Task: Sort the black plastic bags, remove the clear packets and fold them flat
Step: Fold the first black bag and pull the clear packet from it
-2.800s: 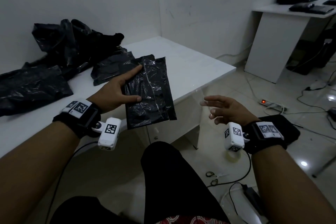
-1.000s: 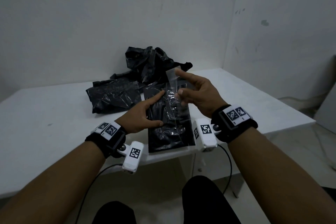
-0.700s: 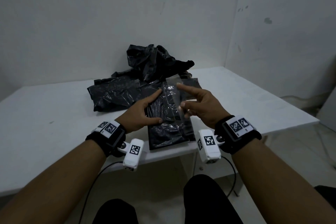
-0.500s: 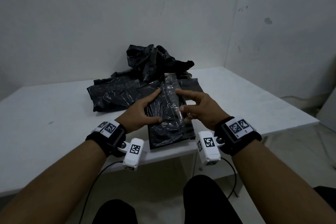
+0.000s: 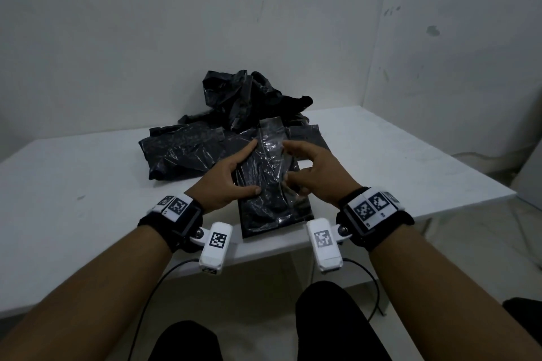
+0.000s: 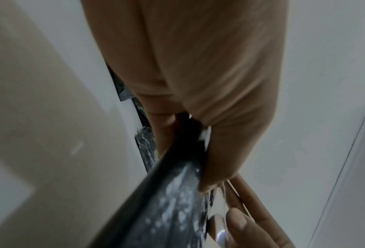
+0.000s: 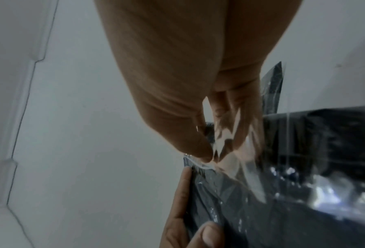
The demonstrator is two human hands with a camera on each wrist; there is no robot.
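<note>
Packet (image 5: 271, 182) of black bags held over table (image 5: 88, 184): left hand (image 5: 227, 182) grips left edge, right hand (image 5: 315, 176) pinches clear wrap. Loose bags (image 5: 234, 114) behind.

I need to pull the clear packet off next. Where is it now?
In the head view the clear packet lies on the flat black bag at the white table's near edge, between left hand and right hand.

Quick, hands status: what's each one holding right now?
Left hand: grips the folded black bag pack, thumb on top.
Right hand: pinches the clear packet wrapping that pack.
</note>
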